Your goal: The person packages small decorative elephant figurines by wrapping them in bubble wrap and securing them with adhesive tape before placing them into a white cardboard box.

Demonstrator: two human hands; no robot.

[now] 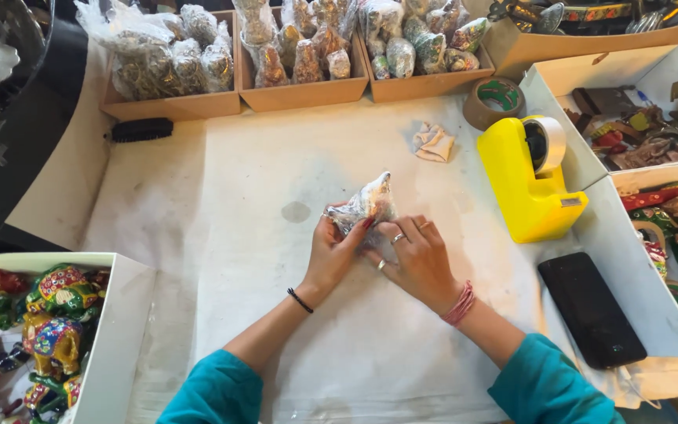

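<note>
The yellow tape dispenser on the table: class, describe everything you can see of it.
The yellow tape dispenser looks like glossy moulded plastic, with a tall rounded back and a lower sloping front ending in a small grey cutter. A roll of pale tape sits upright in its top. It stands on the white-covered table, right of both hands, beside a white box and near a brown tape roll. Neither hand touches it.

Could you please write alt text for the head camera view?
Left hand and right hand together hold a plastic-wrapped figurine over a white-covered table. A yellow tape dispenser stands to the right.
</note>
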